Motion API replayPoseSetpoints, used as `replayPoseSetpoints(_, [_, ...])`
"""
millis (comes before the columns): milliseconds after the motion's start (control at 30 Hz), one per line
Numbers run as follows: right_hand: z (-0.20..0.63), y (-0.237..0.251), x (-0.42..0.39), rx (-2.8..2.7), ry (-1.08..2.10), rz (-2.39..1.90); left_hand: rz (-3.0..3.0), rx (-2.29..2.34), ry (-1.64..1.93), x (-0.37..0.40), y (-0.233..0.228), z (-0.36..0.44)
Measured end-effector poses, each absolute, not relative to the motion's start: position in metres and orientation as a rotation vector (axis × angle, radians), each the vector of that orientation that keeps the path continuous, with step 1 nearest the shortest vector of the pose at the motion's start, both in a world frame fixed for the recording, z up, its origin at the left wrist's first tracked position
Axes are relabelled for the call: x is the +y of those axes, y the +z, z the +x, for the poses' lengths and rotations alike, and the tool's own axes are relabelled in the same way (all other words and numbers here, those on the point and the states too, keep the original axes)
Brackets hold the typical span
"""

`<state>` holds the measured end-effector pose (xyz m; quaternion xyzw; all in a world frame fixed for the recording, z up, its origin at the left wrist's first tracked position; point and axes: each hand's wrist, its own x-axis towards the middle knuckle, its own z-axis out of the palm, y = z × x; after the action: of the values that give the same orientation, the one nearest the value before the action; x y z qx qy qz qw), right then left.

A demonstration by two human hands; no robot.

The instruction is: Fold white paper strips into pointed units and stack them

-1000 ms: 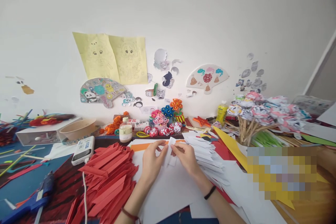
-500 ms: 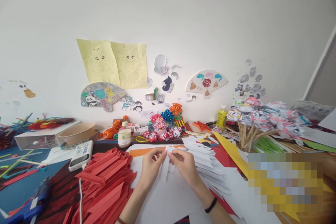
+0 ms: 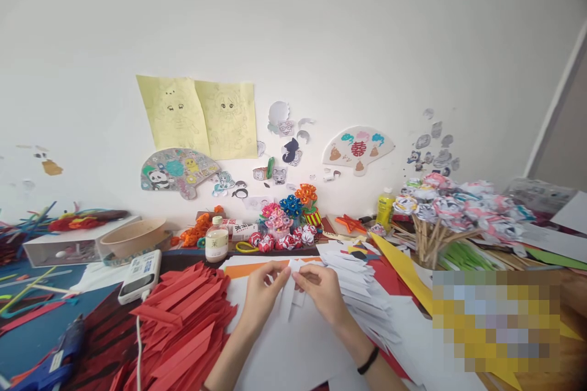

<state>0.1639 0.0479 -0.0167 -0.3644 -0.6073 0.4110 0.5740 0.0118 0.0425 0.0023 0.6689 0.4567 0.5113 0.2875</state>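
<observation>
A white paper strip [image 3: 290,293] was pinched at its far end between the left hand [image 3: 261,293] and right hand [image 3: 323,290], fingertips opposed as for creasing, over white sheets on the tabletop [image 3: 41,330]. Folded red strips [image 3: 183,324] lay piled left, white ones [image 3: 362,281] right, within reach.

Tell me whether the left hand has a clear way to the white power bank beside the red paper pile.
Probably yes. The left hand pinches the white paper strip, but between it and the power bank lies only the low red paper pile, which it could pass over.
</observation>
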Motion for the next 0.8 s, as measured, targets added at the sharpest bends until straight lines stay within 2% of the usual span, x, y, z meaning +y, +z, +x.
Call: replayPoseSetpoints(800, [0.1638, -0.0184, 0.0477, -1.472, 1.062, -0.842, 1.811, 1.183, 1.413, 0.0389, 0.0031, 0.0136])
